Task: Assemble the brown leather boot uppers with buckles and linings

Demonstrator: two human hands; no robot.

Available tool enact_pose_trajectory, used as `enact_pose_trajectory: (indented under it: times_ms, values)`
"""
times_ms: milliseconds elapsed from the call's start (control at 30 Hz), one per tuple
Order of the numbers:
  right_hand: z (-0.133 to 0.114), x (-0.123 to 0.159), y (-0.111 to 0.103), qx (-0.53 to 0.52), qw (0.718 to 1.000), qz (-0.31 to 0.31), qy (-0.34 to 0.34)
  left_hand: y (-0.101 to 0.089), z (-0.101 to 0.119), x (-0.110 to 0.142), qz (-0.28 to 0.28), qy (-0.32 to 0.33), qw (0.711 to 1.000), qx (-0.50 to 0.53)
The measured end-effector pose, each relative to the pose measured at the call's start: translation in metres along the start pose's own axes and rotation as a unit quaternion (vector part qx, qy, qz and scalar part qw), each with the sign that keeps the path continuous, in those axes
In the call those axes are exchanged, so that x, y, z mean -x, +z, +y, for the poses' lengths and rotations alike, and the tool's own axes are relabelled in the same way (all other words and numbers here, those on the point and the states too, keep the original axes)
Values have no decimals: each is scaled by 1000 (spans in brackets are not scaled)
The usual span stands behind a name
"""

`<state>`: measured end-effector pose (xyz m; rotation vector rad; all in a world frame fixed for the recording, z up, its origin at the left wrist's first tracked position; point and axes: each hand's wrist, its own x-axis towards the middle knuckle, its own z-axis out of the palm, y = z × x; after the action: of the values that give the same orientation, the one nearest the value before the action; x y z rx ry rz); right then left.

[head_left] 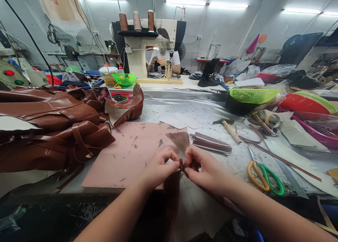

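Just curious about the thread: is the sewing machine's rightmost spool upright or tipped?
Upright: the spool stands on end on the black shelf.

We record grey walls [92, 18] across the far side, lit by white tube lights [185, 2]. We find a large sewing machine [141, 41] at far centre (three thread spools [137, 21] on top). We note a further sewing machine [62, 39] at far left, and a dark fan [70, 52] beside it. A metal-topped bench [208, 106] occupies the near area.
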<state>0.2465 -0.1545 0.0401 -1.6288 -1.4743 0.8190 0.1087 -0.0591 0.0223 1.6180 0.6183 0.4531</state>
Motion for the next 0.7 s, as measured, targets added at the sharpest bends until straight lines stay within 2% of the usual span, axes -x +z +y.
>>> enact_pose_trajectory:
  times_ms: [200, 433, 600, 700]
  values:
    - [0, 2, 3, -19, 999, 21, -18, -1, 0, 2, -5, 34, 999, -41]
    - [10, 7, 4, -92, 995, 26, -3, -2, 4, 2, -46, 7, 997, -63]
    - [12, 9, 0, -121, 992, -16, 21, -1, 4, 1, -34, 10, 996, -77]
    - [11, 10, -4, -103, 994, -37, 2, 1, 4, 3, -30, 9, 997, -73]
